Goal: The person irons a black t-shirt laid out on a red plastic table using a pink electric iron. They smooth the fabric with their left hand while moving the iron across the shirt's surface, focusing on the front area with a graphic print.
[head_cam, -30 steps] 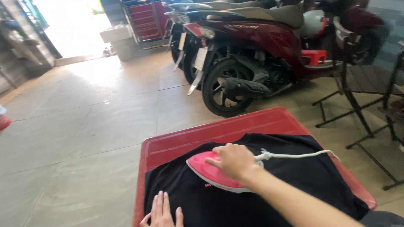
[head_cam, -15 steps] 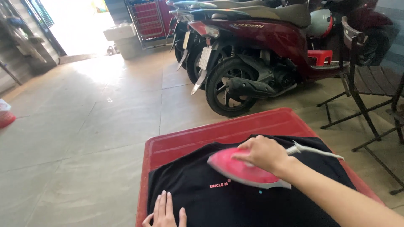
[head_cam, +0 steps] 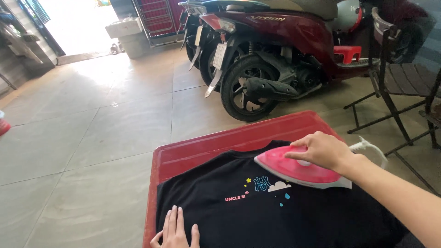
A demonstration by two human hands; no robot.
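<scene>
- Tiled garage floor (head_cam: 92,128) all around, with a maroon scooter (head_cam: 275,50) parked off at 12 o'clock.
- Black t-shirt (head_cam: 257,216) is lying flat on the red board (head_cam: 193,154) right in front of me.
- Right hand (head_cam: 321,149) is gripping the pink iron (head_cam: 298,171), which is sitting at 2 o'clock, its long axis pointing toward 10.
- Left hand (head_cam: 177,229) is lying open, pressing down the cloth at 6 o'clock.
- Small print (head_cam: 262,189) is showing: white cloud, yellow star, blue drops, just beside the iron's tip.
</scene>
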